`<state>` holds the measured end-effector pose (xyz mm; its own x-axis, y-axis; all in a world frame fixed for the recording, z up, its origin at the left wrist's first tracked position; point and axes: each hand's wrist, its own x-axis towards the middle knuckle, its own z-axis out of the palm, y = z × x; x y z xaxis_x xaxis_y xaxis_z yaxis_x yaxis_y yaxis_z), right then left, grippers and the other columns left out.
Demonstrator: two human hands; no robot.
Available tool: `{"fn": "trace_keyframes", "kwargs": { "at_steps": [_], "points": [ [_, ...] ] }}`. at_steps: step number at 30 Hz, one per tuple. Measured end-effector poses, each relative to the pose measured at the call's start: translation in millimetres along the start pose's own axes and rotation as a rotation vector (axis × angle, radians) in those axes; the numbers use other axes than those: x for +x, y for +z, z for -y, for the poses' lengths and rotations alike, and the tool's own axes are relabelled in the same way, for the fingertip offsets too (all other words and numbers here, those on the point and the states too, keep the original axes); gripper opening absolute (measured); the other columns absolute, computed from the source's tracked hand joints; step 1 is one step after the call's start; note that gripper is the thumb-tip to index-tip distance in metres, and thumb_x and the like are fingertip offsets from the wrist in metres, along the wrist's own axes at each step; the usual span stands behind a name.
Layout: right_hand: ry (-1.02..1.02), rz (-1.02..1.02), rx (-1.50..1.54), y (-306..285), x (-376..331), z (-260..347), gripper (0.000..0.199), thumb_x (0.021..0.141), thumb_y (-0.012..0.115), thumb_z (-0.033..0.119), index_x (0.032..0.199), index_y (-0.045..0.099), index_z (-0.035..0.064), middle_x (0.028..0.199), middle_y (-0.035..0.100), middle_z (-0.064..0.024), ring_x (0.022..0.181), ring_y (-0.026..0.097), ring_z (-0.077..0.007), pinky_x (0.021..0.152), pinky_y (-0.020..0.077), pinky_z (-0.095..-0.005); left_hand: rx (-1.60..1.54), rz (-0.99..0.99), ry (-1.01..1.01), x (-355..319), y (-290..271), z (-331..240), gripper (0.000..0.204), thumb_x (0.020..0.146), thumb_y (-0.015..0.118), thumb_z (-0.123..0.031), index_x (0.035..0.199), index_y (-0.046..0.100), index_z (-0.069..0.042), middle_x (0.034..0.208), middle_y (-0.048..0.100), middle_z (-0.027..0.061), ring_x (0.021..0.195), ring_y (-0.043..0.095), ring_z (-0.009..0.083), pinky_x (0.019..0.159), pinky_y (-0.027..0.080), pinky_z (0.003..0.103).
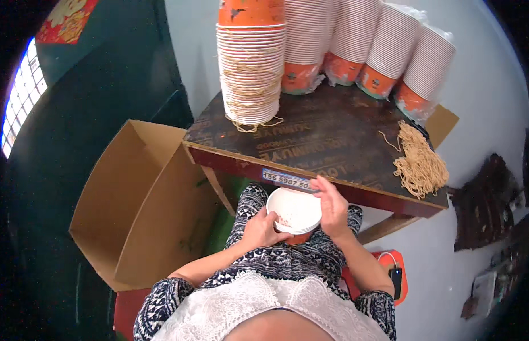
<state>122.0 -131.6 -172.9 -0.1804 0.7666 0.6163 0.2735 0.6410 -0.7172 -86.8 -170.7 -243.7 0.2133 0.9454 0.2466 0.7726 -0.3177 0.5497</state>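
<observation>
A short stack of white paper bowls (297,206) rests in my lap, with orange showing on the lowest one. My left hand (263,228) grips its rim on the left, thumb over the edge; small brownish bits lie inside near that thumb. On the other side, my right hand (332,208) is raised at the rim with its fingers stretched upward, and I see nothing held in it. On the table's right side lies a heap of tan strings or rubber bands (419,162). At the table's left stands a tall stack of white bowls (250,74) with tan bands around it.
Several plastic-wrapped bowl stacks (384,42) line the back of the dark wooden table (310,133). An open cardboard box (145,199) stands at my left. To my right, a phone (395,281) with a white cable lies on an orange stool (402,264).
</observation>
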Motion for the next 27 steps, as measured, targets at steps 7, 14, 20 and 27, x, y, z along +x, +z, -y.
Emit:
{"fn": "trace_keyframes", "kwargs": {
  "at_steps": [7, 14, 20, 27],
  "points": [
    [0.122, 0.019, 0.076, -3.1, 29.9, -8.3, 0.033, 0.103, 0.041, 0.016, 0.114, 0.06, -0.0092, 0.091, 0.07, -0.0143, 0.072, 0.066, -0.0148, 0.064, 0.0526, -0.0252, 0.228, 0.046, -0.104, -12.1, -40.3, -31.8, 0.066, 0.065, 0.079, -0.058, 0.082, 0.064, 0.004, 0.073, 0.065, 0.023, 0.065, 0.069, 0.0346, 0.054, 0.056, 0.042],
    [-0.045, 0.172, -0.004, 40.2, 83.3, 0.3, 0.018, 0.092, 0.055, 0.008, 0.102, 0.067, -0.0019, 0.077, 0.068, -0.0138, 0.068, 0.067, -0.0239, 0.062, 0.0518, -0.033, 0.355, -0.041, -0.071, -14.0, -86.1, -44.3, 0.064, 0.063, 0.079, -0.06, 0.073, 0.064, 0.001, 0.058, 0.064, 0.0165, 0.054, 0.067, 0.0314, 0.051, 0.054, 0.041],
    [-0.229, 0.32, -0.023, 88.4, 122.7, -3.6, 0.018, 0.092, 0.053, 0.003, 0.104, 0.066, -0.0029, 0.091, 0.066, -0.0149, 0.081, 0.066, -0.0219, 0.072, 0.0516, -0.0311, 0.454, -0.05, -0.328, -31.3, -175.2, -29.0, 0.064, 0.062, 0.08, -0.06, 0.074, 0.066, 0.002, 0.066, 0.067, 0.0195, 0.063, 0.069, 0.0329, 0.059, 0.056, 0.043],
    [-0.517, 0.452, -0.192, 151.5, 134.8, 0.7, 0.037, 0.087, 0.055, 0.005, 0.123, 0.053, -0.0045, 0.119, 0.057, -0.0199, 0.113, 0.051, -0.0364, 0.1, 0.0409, -0.0428, 0.479, -0.113, -0.475, -60.7, -167.8, 64.2, 0.066, 0.06, 0.085, -0.049, 0.092, 0.061, 0.004, 0.086, 0.066, 0.0227, 0.076, 0.068, 0.037, 0.065, 0.057, 0.044]
  ]
}}
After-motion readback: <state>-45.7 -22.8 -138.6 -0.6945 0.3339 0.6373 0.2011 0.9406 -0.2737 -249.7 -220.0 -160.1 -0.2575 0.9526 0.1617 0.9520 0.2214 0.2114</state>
